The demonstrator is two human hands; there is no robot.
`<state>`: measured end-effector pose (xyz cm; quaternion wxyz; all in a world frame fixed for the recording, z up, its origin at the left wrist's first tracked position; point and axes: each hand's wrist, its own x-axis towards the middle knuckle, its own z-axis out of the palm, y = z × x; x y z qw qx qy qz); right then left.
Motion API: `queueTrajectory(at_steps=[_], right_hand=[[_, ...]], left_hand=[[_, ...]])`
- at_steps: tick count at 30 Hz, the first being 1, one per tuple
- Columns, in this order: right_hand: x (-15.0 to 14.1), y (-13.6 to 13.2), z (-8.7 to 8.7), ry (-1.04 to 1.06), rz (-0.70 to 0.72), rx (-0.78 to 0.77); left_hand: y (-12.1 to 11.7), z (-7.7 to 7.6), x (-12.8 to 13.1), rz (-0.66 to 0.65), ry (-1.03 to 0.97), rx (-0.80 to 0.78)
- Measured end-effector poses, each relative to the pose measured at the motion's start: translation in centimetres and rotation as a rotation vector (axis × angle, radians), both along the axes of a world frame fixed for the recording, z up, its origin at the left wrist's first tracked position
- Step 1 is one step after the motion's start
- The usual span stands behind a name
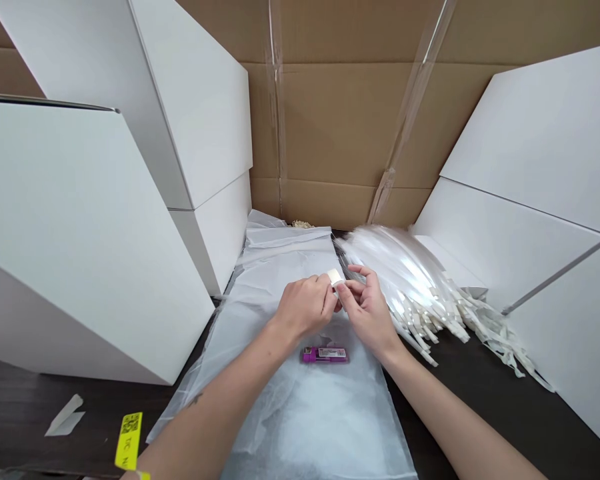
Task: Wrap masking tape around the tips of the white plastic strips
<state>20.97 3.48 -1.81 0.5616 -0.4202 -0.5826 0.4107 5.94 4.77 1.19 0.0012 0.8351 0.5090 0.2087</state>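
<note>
My left hand (305,307) and my right hand (366,308) meet over a stack of thin white translucent bags (300,400) on a dark table. Both pinch a small cream strip (335,277) between fingertips, fingers closed around it. A purple lighter (325,354) lies flat on the bags just below my hands, touching neither. A fan of clear narrow sleeves with white paper tabs (420,287) spreads out to the right of my right hand.
Tall white boxes stand at the left (80,247) and at the right (540,200). A brown cardboard wall (340,120) closes the back. A yellow label (129,440) and a scrap of white paper (65,417) lie on the dark table (480,400) at lower left.
</note>
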Motion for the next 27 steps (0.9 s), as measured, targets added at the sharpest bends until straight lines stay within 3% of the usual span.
queueTrajectory(at_steps=[10,16,18,23,27], right_hand=[[0.0,-0.1,0.4,-0.066,-0.013,0.004],[-0.3,-0.1,0.6,-0.011,-0.018,0.005],[-0.3,0.0,0.6,0.026,-0.01,0.0],[-0.1,0.1,1.1,0.086,-0.012,-0.011],[0.0,-0.1,1.5,0.129,-0.014,-0.051]], left_hand=[[0.0,-0.1,0.1,-0.005,-0.037,0.031],[-0.2,-0.3,0.2,0.078,-0.067,0.048],[-0.1,-0.4,0.1,0.075,-0.067,0.114],[0.8,-0.9,-0.3,-0.121,0.037,0.333],[1.0,-1.2,-0.4,-0.141,0.041,0.474]])
